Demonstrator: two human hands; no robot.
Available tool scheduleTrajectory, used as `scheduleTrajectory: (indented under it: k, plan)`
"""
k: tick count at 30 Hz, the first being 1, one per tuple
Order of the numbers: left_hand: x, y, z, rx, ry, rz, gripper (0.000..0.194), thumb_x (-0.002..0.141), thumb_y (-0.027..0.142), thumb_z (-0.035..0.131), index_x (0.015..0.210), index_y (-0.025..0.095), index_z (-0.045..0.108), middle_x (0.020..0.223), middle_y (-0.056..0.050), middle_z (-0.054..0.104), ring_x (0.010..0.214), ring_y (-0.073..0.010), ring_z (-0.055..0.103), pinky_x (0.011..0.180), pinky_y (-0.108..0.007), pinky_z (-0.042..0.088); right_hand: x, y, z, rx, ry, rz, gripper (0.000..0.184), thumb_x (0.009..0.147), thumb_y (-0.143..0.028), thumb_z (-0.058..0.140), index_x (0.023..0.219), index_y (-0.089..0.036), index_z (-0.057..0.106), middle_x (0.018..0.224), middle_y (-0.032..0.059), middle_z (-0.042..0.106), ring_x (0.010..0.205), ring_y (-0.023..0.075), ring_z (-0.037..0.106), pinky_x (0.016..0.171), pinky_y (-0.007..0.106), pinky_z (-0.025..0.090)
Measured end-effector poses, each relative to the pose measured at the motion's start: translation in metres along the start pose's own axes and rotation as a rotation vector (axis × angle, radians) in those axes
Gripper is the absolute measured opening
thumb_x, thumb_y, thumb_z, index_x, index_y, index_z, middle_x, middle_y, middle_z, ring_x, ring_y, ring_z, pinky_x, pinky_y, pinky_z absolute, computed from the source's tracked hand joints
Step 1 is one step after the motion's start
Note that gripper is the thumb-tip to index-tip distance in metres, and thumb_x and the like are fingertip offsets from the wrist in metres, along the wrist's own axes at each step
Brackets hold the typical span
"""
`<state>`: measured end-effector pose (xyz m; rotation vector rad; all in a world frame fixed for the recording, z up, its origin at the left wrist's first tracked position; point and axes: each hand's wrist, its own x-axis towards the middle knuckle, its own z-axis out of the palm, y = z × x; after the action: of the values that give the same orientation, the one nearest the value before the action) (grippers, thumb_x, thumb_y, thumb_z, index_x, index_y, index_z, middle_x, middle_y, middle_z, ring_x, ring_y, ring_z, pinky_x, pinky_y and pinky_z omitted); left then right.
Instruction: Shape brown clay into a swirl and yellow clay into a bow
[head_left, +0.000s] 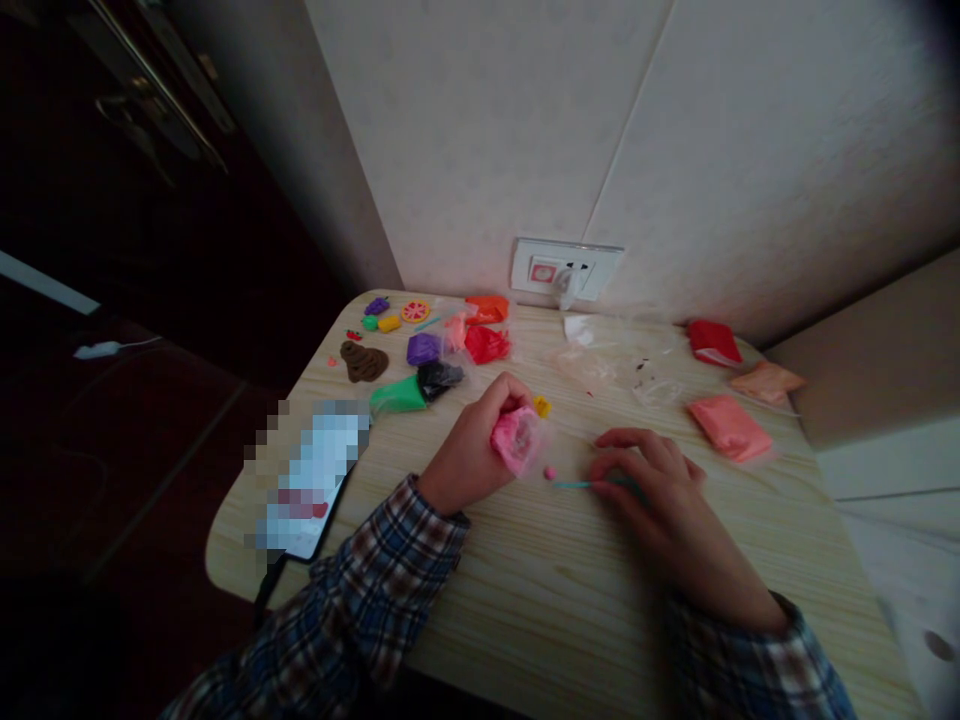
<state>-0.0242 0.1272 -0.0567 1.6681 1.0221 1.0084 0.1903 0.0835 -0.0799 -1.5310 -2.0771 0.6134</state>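
My left hand (pixel 480 445) is closed around a small clear bag of pink clay (pixel 516 438), its crumpled mouth turned to the right. To the right, the fingers of my right hand (pixel 652 485) pinch a thin blue stick (pixel 571 485) low over the table. Close to the stick's free tip lies a small pink clay ball (pixel 550 473). A yellow clay piece (pixel 541 406) shows just behind my left hand. Part of the stick is hidden by my right fingers.
Bags of green (pixel 399 395), black, purple and red clay (pixel 487 345) lie at back left, near small clay fruits and a brown clay coil (pixel 364 361). A phone (pixel 319 485) lies left. Salmon (pixel 731 428) and red packets sit right. A wall socket (pixel 566 270) is behind.
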Motion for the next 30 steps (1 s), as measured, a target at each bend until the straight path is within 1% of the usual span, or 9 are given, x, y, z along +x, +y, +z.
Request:
scheduleTrajectory:
  k: [3, 5, 10, 12, 16, 18, 21, 26, 30]
  plan:
    - [-0.001, 0.000, 0.001, 0.024, -0.037, -0.013, 0.031, 0.069, 0.019, 0.069, 0.085, 0.020, 0.043, 0.077, 0.003, 0.051, 0.067, -0.0106, 0.047, 0.061, -0.021, 0.038, 0.002, -0.007, -0.006, 0.288, 0.013, 0.079, 0.012, 0.090, -0.032, 0.046, 0.087, -0.024, 0.054, 0.082, 0.0026, 0.059, 0.079, 0.0186, 0.055, 0.072, 0.032, 0.041]
    - [-0.001, -0.001, 0.002, 0.050, -0.053, -0.039, 0.031, 0.068, 0.016, 0.067, 0.086, 0.021, 0.042, 0.077, 0.003, 0.051, 0.067, -0.0110, 0.049, 0.061, -0.022, 0.039, 0.005, -0.016, -0.007, 0.436, 0.057, 0.114, 0.013, 0.092, -0.033, 0.043, 0.088, -0.024, 0.052, 0.075, 0.0008, 0.054, 0.071, 0.0160, 0.052, 0.065, 0.028, 0.042]
    - [-0.001, 0.000, 0.005, 0.052, -0.118, -0.063, 0.033, 0.068, 0.016, 0.066, 0.087, 0.021, 0.039, 0.079, 0.003, 0.052, 0.070, -0.0119, 0.051, 0.063, -0.022, 0.039, 0.015, -0.042, 0.002, 0.547, 0.118, 0.132, 0.019, 0.082, -0.035, 0.059, 0.097, -0.023, 0.056, 0.068, -0.0021, 0.047, 0.061, 0.0132, 0.047, 0.052, 0.024, 0.038]
    - [-0.001, 0.002, 0.007, 0.054, -0.164, -0.055, 0.031, 0.069, 0.019, 0.066, 0.085, 0.021, 0.040, 0.078, 0.004, 0.051, 0.070, -0.0116, 0.050, 0.063, -0.022, 0.039, 0.020, -0.049, 0.006, 0.542, 0.121, 0.152, 0.019, 0.078, -0.036, 0.061, 0.091, -0.022, 0.058, 0.069, -0.0019, 0.049, 0.058, 0.0123, 0.045, 0.050, 0.024, 0.036]
    - [-0.002, 0.004, 0.009, 0.078, -0.211, -0.047, 0.027, 0.073, 0.020, 0.064, 0.084, 0.021, 0.040, 0.076, 0.005, 0.049, 0.067, -0.0109, 0.048, 0.062, -0.022, 0.038, 0.026, -0.049, 0.010, 0.523, -0.018, 0.211, 0.022, 0.077, -0.042, 0.058, 0.073, -0.020, 0.056, 0.062, -0.0014, 0.052, 0.054, 0.0115, 0.043, 0.049, 0.024, 0.034]
    - [-0.002, 0.003, 0.009, 0.125, -0.206, -0.023, 0.025, 0.074, 0.018, 0.062, 0.084, 0.021, 0.039, 0.076, 0.005, 0.048, 0.066, -0.0110, 0.048, 0.062, -0.022, 0.038, 0.026, -0.046, 0.009, 0.532, -0.035, 0.218, 0.025, 0.079, -0.041, 0.055, 0.066, -0.020, 0.053, 0.058, -0.0015, 0.050, 0.055, 0.0118, 0.043, 0.050, 0.024, 0.033]
    - [-0.002, 0.001, 0.008, 0.243, -0.194, 0.024, 0.024, 0.074, 0.013, 0.059, 0.085, 0.022, 0.039, 0.077, 0.004, 0.048, 0.069, -0.0120, 0.049, 0.065, -0.023, 0.038, 0.026, -0.045, 0.005, 0.515, 0.050, 0.201, 0.024, 0.079, -0.037, 0.055, 0.062, -0.020, 0.050, 0.057, -0.0020, 0.049, 0.055, 0.0115, 0.042, 0.050, 0.024, 0.033]
    - [-0.001, 0.002, 0.007, 0.369, -0.158, 0.069, 0.021, 0.075, 0.012, 0.054, 0.085, 0.022, 0.039, 0.080, 0.002, 0.050, 0.073, -0.0142, 0.050, 0.067, -0.025, 0.039, 0.026, -0.056, 0.000, 0.325, 0.190, 0.158, 0.025, 0.079, -0.031, 0.054, 0.058, -0.022, 0.044, 0.052, -0.0046, 0.040, 0.049, 0.0101, 0.037, 0.047, 0.024, 0.029]
    - [-0.002, 0.001, 0.002, 0.350, -0.091, 0.074, 0.023, 0.073, 0.011, 0.055, 0.085, 0.022, 0.038, 0.080, 0.003, 0.050, 0.073, -0.0138, 0.051, 0.067, -0.024, 0.039, 0.021, -0.058, -0.008, 0.230, 0.208, -0.009, 0.018, 0.086, -0.025, 0.049, 0.068, -0.022, 0.052, 0.065, -0.0003, 0.050, 0.058, 0.0124, 0.047, 0.053, 0.025, 0.037]
